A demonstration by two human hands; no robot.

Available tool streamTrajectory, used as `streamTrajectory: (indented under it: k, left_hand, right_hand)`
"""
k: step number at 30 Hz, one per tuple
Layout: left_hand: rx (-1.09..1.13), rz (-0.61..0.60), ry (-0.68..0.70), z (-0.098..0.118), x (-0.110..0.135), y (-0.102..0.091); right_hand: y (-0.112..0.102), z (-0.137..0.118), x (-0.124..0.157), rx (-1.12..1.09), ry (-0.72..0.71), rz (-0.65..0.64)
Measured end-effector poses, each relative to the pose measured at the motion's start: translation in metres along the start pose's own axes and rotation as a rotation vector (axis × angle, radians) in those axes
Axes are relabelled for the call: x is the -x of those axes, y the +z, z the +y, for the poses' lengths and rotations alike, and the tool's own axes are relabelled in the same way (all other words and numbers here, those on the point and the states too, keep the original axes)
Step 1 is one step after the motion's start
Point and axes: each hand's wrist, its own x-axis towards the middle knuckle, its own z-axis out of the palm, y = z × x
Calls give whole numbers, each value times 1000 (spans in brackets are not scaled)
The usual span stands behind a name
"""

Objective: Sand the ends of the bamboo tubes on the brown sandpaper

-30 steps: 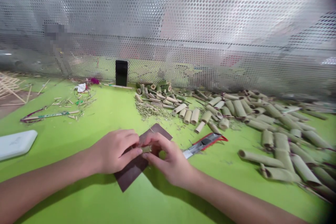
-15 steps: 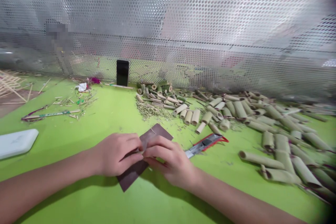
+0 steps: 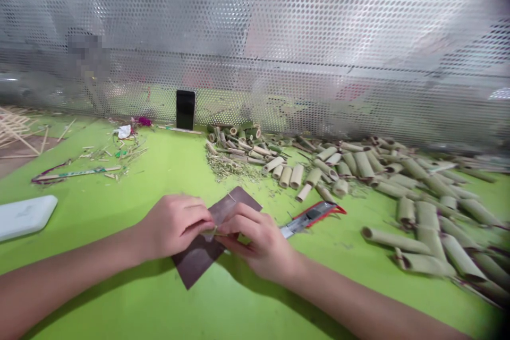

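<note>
Clock centred on the piece, 12 pointing away from us. We have the piece (image 3: 217, 231), small and pale, right in the gap between our two hands, over the sheet (image 3: 199, 260). Our left hand (image 3: 173, 228) comes in from 9 o'clock, index and thumb pinched together at the piece's 9 o'clock end. Our right hand (image 3: 261, 239) comes in from 4, thumb and index nipping the 3 o'clock end. So both sets of fingers are grasping it, tip to tip. Only a sliver shows; our knuckles cover the rest, so we can't tell its full shape or whether it touches the sheet.

Sheet is dark brown, flat on the green tabletop (image 3: 131, 303), set diagonally, about 2 o'clock to half past 7. Both hands overlap it. Thin pale splinter (image 3: 232, 197) lies on it near the 1 o'clock edge.

Knife (image 3: 313, 218), red and grey, lies at 3, just beyond our right hand, blade end towards us. Tubes (image 3: 363, 166) of cut bamboo are heaped from 1 round to 4. Shavings (image 3: 229, 168) at 12, beside the heap. Phone (image 3: 185, 110) stands upright at 11, against the mesh (image 3: 279, 26). White case (image 3: 27, 218) at 9, well apart. Sticks (image 3: 16, 127) piled at 10.
</note>
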Motion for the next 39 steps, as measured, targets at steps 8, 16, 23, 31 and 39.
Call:
streamTrajectory:
  k: [8,16,23,31,39]
  left_hand:
    - [-280,49,212,-1,-3,-6]
    - [-125,80,91,-3,-5,-8]
    - [132,-13,-181,-1,-9,-11]
    - [337,-63,-575,-40,-10,-34]
    - [-752,-193,-571,-127,9,-91]
  right_hand:
    - [-1,-5,-3,49,22,-5]
    - [-1,-6,-7,133,-32,56]
    - [-1,-8,-7,264,-69,36]
    - [-4,1,-2,208,-72,58]
    - [-5,3,-1,-104,236,-20]
